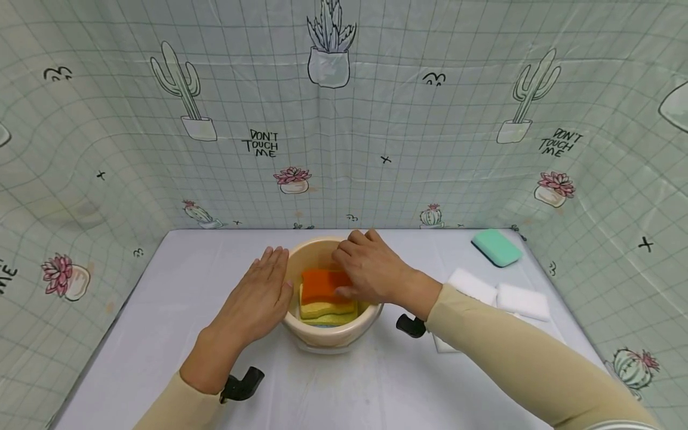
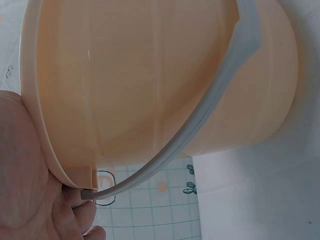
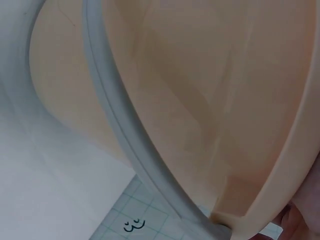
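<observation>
A cream-coloured bucket (image 1: pixel 330 333) stands mid-table, its grey handle (image 2: pixel 170 152) lowered toward the near side. Inside lies an orange sponge (image 1: pixel 321 286) on top of yellow sponges (image 1: pixel 326 310). My left hand (image 1: pixel 255 298) rests along the bucket's left rim, fingers mostly straight and together. From the right, my right hand (image 1: pixel 373 269) reaches over the rim with bent fingers. Its thumb lies on the right side of the orange sponge, and the hand grips that end. The fingertips are hidden in the head view; only part of the hand (image 3: pixel 306 202) shows behind the rim in the right wrist view.
A mint-green sponge (image 1: pixel 497 248) with a dark underside lies at the back right of the white table (image 1: pixel 215 257). Nearer, white sponge blocks (image 1: pixel 522 301) lie partly behind my right sleeve (image 1: pixel 500 334). A patterned curtain (image 1: pixel 344 131) rises behind and at both sides.
</observation>
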